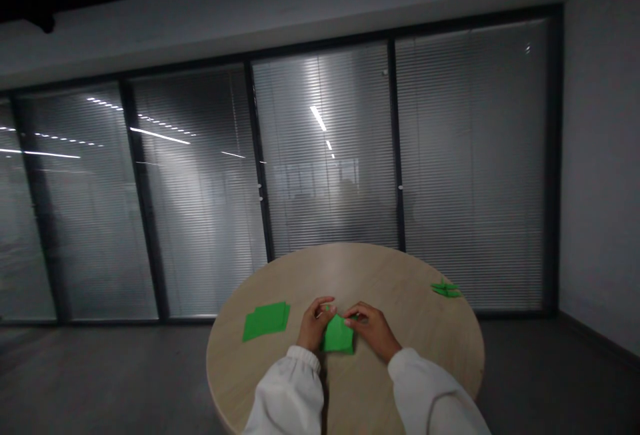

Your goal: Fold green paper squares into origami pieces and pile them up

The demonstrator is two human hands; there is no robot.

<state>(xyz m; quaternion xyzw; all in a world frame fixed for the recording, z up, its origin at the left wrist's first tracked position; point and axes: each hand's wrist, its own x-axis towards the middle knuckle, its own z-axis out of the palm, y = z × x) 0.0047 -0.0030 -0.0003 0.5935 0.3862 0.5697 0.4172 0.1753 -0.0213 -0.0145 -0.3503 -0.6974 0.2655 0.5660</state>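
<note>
Head view, hands (373,330) pinching plain green paper (339,336)

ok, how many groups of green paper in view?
3: overlapping sheets on the table, left side; a piece between the left hand and right hand; a folded bunch near the right edge. Overlaps may hide more.

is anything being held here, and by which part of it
The green paper, by its far edge: the left hand at the left end, the right hand at the right. Exact finger contact is too small to tell.
</note>
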